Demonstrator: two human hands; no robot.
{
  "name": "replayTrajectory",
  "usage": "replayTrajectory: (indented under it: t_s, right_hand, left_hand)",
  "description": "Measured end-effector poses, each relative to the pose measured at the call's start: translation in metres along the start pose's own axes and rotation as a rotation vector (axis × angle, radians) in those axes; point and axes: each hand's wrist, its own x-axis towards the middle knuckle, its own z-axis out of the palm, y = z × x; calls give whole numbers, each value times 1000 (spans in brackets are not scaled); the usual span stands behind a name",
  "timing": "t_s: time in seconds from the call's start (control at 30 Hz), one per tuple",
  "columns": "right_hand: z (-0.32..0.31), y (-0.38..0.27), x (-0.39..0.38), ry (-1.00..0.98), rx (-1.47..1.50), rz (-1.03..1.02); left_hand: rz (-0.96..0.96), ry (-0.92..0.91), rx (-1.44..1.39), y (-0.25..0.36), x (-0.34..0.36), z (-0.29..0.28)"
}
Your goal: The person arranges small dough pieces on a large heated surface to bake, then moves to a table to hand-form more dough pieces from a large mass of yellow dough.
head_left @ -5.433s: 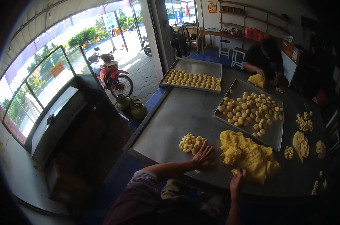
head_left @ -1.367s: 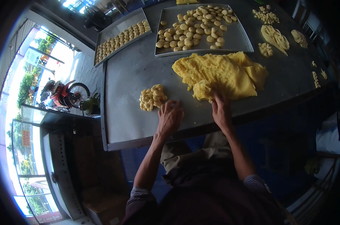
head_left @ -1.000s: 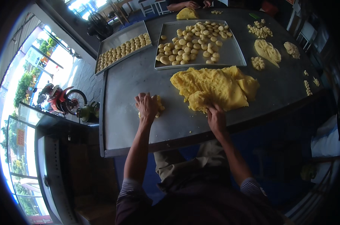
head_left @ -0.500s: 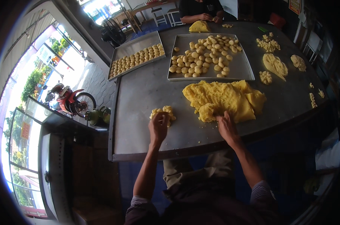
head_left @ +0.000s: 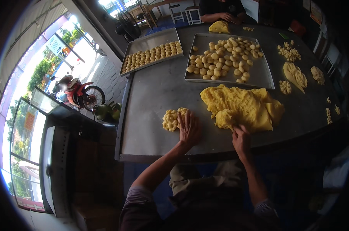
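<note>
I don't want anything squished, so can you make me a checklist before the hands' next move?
1. Left hand clear of the small dough-piece pile: not ok; its fingers overlap the pile's right side.
2. Right hand at the big yellow dough mass: ok; it is at the near edge.
3. Dough pinched in the right hand: cannot tell; fingertips hidden.
4. Balls in the left tray lined up: ok.
5. Balls in the right tray lined up: not ok; scattered.
</note>
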Motion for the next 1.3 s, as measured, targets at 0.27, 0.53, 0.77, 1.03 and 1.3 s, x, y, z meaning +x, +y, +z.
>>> replayTrajectory:
  t_s: [0.27,0.53,0.77,1.03,1.3]
  right_hand:
    - [-30,13,7,-288,-302,-53]
    - [-21,-13,-39,-224,-218,-151]
    - [-21,-36,-1,-393,-212,-318]
    - [6,-28,-1,-261,17,-407]
    - [-15,-36,-23,-348,82,-266]
  left_hand:
    - [128,-30,-48,4,-4,-3]
    - [-233,-95,-145,38,-29,-36]
    - [-575,-293,-309,43,-54,-59]
    - [-842,2,-1039,47,-54,-61]
    - [-959,-89,-1440,58,-44,-48]
